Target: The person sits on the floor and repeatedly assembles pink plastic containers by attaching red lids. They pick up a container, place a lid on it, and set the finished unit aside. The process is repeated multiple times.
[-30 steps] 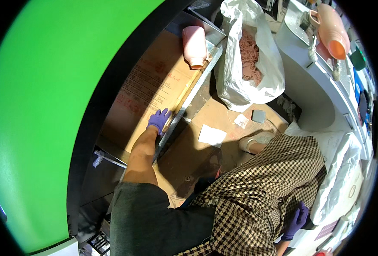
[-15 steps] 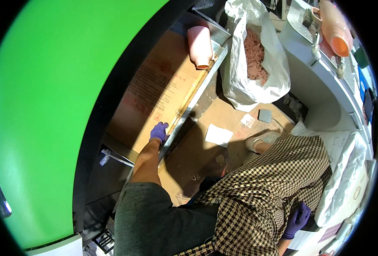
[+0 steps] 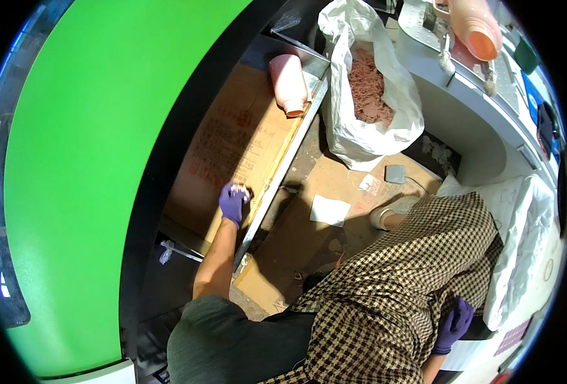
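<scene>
My left hand (image 3: 233, 205), in a purple glove, is over the cardboard (image 3: 226, 137) lining a bin, close to its metal rim (image 3: 290, 158). Its fingers are closed around a small pale lump (image 3: 239, 189), too small to name. Farther up the same cardboard a pink bottle-shaped plastic piece (image 3: 288, 83) lies on its side, its orange-rimmed mouth towards me. My right hand (image 3: 453, 328), gloved in purple too, hangs at my right side against the checked apron (image 3: 392, 281). Its fingers are loosely bent and nothing shows in them.
A white sack (image 3: 405, 125) of pink shavings (image 3: 368, 89) stands ahead. Another pink container (image 3: 475, 32) lies on the white machine ledge at upper right. Paper (image 3: 329, 211) and a grey square (image 3: 395, 174) lie on the floor. A green panel (image 3: 97, 173) curves along the left.
My left hand has lifted slightly off the bin's rim and moved inward over the cardboard, and a pale lump now shows in its fingers. The view has shifted a little; my right hand stays beside the apron.
</scene>
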{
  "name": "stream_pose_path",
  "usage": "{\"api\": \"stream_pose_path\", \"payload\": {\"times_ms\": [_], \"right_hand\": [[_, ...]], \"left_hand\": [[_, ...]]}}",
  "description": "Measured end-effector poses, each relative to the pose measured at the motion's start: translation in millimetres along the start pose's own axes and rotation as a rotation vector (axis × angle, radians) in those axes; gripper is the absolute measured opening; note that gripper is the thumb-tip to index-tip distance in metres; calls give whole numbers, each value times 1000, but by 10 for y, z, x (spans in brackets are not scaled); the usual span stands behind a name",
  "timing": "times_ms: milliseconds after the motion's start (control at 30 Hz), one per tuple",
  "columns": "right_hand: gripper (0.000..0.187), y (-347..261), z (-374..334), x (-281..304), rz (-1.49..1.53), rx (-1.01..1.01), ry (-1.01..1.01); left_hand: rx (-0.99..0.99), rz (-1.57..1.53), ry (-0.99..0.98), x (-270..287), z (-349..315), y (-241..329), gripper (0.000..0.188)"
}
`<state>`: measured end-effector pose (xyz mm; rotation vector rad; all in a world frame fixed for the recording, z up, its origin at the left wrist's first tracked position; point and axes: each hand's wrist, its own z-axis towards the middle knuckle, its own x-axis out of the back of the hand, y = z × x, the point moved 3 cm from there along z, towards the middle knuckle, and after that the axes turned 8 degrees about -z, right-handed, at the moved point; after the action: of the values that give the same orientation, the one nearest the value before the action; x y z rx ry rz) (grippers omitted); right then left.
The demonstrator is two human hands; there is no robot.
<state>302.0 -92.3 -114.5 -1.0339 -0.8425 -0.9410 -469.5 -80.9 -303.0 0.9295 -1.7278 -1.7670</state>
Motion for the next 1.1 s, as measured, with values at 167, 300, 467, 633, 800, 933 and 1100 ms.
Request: {"api": "stream_pose_path", "payload": {"times_ms": [167, 300, 467, 633, 800, 933, 1100], "right_hand": [[33, -29, 56, 35, 7, -49, -9], [35, -69, 100, 9, -26, -7, 61], [37, -147, 110, 39, 6, -14, 72], [30, -81, -10, 14, -116, 8, 69], [27, -28, -24, -2, 24, -44, 42], [27, 48, 63, -4, -15, -8, 22], [29, 80, 29, 9, -65, -15, -1]], "left_hand": [[-269, -209, -160, -2174, 305, 1631, 42], [-651, 14, -503, -3588, 526, 2113, 32], [-832, 585, -893, -4433, 918, 1430, 56], [-681, 471, -723, -3926, 937, 1538, 41], [-201, 458, -420, -2341, 885, 1175, 30], [300, 486, -356, -313, 756, 96, 21], [678, 264, -203, 192, 104, -671, 39]]}}
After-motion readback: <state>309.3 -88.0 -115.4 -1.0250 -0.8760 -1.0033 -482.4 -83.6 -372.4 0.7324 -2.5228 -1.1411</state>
